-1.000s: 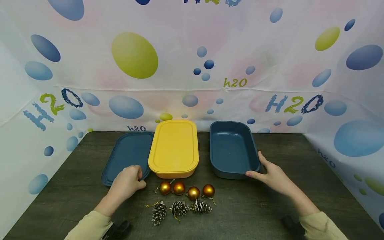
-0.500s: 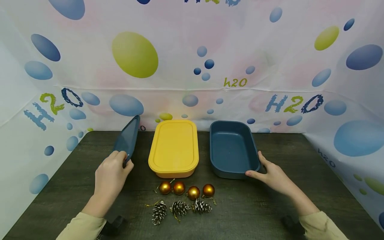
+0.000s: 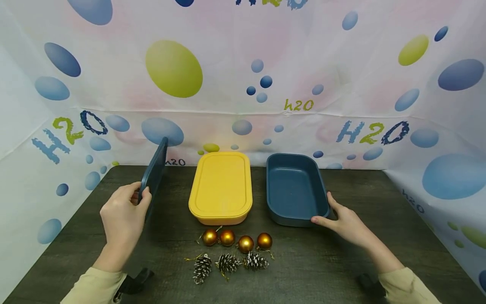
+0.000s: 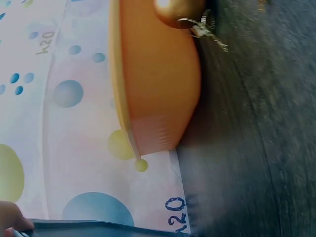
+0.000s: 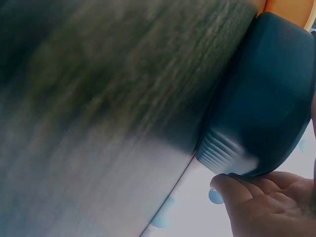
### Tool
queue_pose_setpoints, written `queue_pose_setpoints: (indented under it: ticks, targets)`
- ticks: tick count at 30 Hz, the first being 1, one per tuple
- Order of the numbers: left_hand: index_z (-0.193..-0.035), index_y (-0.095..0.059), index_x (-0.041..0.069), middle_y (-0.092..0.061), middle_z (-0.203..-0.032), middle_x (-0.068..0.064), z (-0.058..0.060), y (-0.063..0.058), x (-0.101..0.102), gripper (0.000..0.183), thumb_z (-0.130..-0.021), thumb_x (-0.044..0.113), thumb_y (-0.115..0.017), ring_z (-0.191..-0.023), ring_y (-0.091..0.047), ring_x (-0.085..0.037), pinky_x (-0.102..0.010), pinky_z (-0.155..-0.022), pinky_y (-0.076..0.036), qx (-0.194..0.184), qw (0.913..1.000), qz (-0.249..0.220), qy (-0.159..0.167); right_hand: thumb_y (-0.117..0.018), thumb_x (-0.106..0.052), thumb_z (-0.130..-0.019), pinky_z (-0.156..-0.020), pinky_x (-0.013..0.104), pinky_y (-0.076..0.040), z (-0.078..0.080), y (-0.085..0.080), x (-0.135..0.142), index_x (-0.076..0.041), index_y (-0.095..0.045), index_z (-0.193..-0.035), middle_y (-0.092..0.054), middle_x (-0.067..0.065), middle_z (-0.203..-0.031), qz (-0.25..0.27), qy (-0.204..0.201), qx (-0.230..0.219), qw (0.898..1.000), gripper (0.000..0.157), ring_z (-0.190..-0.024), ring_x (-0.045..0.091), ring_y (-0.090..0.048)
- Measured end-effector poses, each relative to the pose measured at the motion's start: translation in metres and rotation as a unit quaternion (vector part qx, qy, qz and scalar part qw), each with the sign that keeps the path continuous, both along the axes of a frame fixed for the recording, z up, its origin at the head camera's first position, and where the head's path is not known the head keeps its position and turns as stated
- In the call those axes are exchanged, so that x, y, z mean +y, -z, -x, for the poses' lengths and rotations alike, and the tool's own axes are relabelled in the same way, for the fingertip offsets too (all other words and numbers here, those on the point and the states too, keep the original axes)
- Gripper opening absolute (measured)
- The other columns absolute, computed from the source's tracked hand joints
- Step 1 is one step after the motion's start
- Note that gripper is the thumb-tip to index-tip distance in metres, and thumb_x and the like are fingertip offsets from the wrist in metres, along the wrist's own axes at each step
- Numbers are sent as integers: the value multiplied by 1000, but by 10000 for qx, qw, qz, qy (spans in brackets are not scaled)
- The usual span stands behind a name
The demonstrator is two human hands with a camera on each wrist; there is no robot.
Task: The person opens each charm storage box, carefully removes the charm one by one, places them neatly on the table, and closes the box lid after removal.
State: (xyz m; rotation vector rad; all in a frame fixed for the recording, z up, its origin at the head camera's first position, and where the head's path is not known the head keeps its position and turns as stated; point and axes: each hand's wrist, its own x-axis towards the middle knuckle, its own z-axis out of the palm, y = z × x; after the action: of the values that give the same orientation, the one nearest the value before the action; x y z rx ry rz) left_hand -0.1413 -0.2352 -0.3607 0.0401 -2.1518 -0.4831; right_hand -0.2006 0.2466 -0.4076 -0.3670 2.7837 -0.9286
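Observation:
My left hand [image 3: 122, 215] pinches the near edge of a dark blue lid [image 3: 155, 169] between thumb and fingers. The lid stands on its side, raised left of the yellow box; in the left wrist view only a strip of the lid [image 4: 94, 228] shows along the bottom. At the near right corner of an open dark blue container [image 3: 296, 190], my right hand [image 3: 347, 226] holds it, thumb on the front wall and fingers along the right side. Its ridged outer wall [image 5: 266, 94] fills the right of the right wrist view. No contents show inside.
A yellow lidded box [image 3: 221, 185] stands between the lid and the blue container. Several gold Christmas balls [image 3: 246, 244] lie in a row before it, with frosted pine cones [image 3: 228, 262] nearer me. A patterned sheet [image 3: 243, 84] closes off the back and sides.
My left hand has picked up the blue lid from the table, turned it on edge and moved left with it. The right hand stays at the blue container's corner.

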Motion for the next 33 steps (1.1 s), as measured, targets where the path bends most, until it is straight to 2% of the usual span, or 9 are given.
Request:
queue_pose_setpoints:
  ticks: [5,9,11,14,18,20,24,27,33]
  targets:
    - [-95,-71,-8,-67,-78,-22,1,-4,-2,16,-84,3,-67,-64,-62,-32,-25,-60,-39,267,9983,-509,-108,-64,-52,-86,-92,61,-41,0,0,0,6,-3,-149,-24,40,-142,-28,30,-18,10000,106,-127,53,-33]
    - [-97,-72,-7,-69,-83,-20,0,-9,-3,19,-85,7,-68,-64,-58,0,-6,-63,-35,301,9927,-1146,-241,-64,-52,-86,-92,61,-42,0,0,0,6,-3,-149,-24,40,-142,-19,39,-40,10000,106,-127,52,-33]
    - [-99,-72,-7,-70,-84,-19,-1,-12,-5,21,-86,10,-68,-65,-51,14,-3,-64,-36,225,9875,-1525,-320,-64,-52,-86,-92,60,-42,0,0,0,6,-2,-149,-23,39,-143,6,34,-51,10000,106,-128,52,-33]
    - [-102,-72,-4,-69,-83,-8,-1,-20,-6,25,-86,16,-69,-66,-49,19,-3,-64,-40,20,9746,-2195,-449,-64,-52,-86,-93,60,-41,-1,0,-1,6,-2,-149,-23,39,-143,51,26,-70,10000,106,-128,51,-33]
    - [-104,-72,-1,-62,-78,12,1,-30,-7,28,-85,19,-73,-68,-57,8,-7,-64,-45,-197,9463,-3195,-458,-64,-52,-86,-92,60,-41,-1,0,-1,6,-2,-149,-23,38,-144,49,35,-74,10000,106,-128,51,-33]
    - [-103,-72,-1,-61,-76,16,1,-32,-6,28,-83,18,-75,-69,-59,4,-8,-64,-46,-217,9316,-3607,-385,-64,-52,-86,-92,60,-41,-1,0,0,6,-2,-149,-23,38,-144,44,39,-87,9999,106,-128,51,-33]
    - [-98,-73,1,-64,-77,8,2,-34,-5,22,-80,11,-78,-70,-61,-2,-9,-63,-48,159,8939,-4478,-94,-64,-52,-86,-93,60,-41,-1,0,-1,6,-2,-149,-23,38,-144,66,26,-107,9999,106,-129,51,-32]
    - [-94,-74,1,-65,-78,2,2,-37,-5,19,-77,5,-79,-70,-62,-7,-10,-64,-49,671,8597,-5056,293,-64,-52,-86,-93,60,-41,0,1,0,5,-2,-149,-22,38,-144,60,34,-103,9999,106,-129,51,-32]
    - [-89,-73,-4,-66,-75,-5,5,-39,1,16,-74,-3,-79,-66,-64,-10,-14,-62,-52,1229,8174,-5543,974,-65,-52,-86,-92,59,-42,0,1,0,5,-2,-149,-23,38,-144,83,17,-88,9999,106,-129,50,-33]
